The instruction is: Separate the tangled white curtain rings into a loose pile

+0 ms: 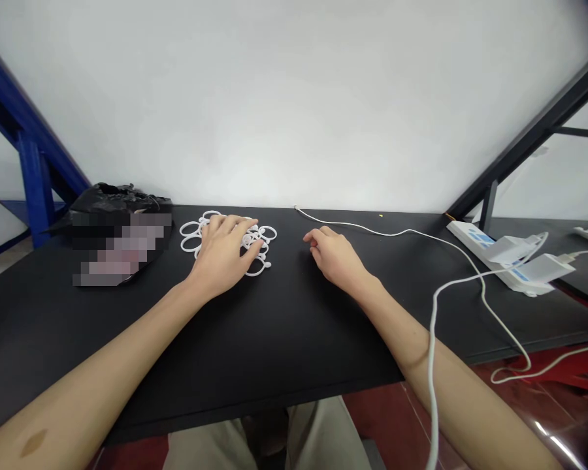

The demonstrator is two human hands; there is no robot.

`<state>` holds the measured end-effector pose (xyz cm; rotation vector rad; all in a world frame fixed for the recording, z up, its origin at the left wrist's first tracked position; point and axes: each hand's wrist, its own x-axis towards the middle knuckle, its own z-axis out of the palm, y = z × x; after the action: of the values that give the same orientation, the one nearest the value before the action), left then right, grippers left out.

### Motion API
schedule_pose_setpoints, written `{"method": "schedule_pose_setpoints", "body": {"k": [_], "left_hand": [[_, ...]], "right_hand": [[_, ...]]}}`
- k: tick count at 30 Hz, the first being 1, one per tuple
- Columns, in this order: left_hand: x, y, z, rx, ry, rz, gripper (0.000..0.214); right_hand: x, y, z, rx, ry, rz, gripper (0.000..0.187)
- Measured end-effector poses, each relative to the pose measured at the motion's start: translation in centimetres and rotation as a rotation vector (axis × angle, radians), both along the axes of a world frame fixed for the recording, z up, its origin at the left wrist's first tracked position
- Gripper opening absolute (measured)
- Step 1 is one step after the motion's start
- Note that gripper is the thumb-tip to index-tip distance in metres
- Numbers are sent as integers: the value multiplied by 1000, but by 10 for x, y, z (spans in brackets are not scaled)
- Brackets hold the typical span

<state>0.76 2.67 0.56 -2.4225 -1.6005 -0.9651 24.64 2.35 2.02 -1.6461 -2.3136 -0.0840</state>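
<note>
A pile of several white plastic rings (267,234) lies on the black table (274,326) near its far edge. My left hand (223,251) rests palm down on top of the pile, fingers spread over the rings. My right hand (334,254) lies palm down on the bare tabletop just right of the rings, fingers loosely curled and holding nothing.
A black plastic bag (112,199) sits at the far left. A white cable (434,313) runs across the table and over my right forearm. A white power strip (475,238) with white adapters (543,266) lies at the right. A white wall stands behind.
</note>
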Motion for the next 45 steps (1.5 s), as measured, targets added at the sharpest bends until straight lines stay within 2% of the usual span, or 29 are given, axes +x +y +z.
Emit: {"method": "schedule_pose_setpoints", "body": {"k": [6,9,12,16,18,21,24,30,35,41,43,45], "left_hand": [[5,-6,0,60,17,-195,36],[9,-11,3,69,23,-286,42],[15,-16,5,48,40,-323,48],[18,-18,7,83,46,-274,49],[18,-18,7,105,64,-267,47],[17,-18,9,99,103,-282,43],[17,-19,10,93,111,-274,42],[16,-19,10,71,-10,-274,39],[15,-18,10,44,-36,-331,35],[15,-18,11,22,-39,-353,33],[14,-17,10,28,-36,-328,33],[12,-13,9,47,-26,-258,35]], "right_hand": [[-10,-4,3,205,356,168,22],[-20,-11,7,213,599,265,15],[-30,-17,7,121,809,294,10],[-35,-19,6,-97,1044,321,10],[-36,-18,5,-190,1135,333,12],[-36,-17,5,-250,1219,310,15],[-36,-17,4,-245,1219,286,17],[-35,-18,4,-108,988,328,17],[-33,-17,6,-95,1012,346,9],[-35,-19,7,-101,996,333,10],[-35,-17,6,-82,930,307,11],[-31,-14,7,-31,765,240,17]]}}
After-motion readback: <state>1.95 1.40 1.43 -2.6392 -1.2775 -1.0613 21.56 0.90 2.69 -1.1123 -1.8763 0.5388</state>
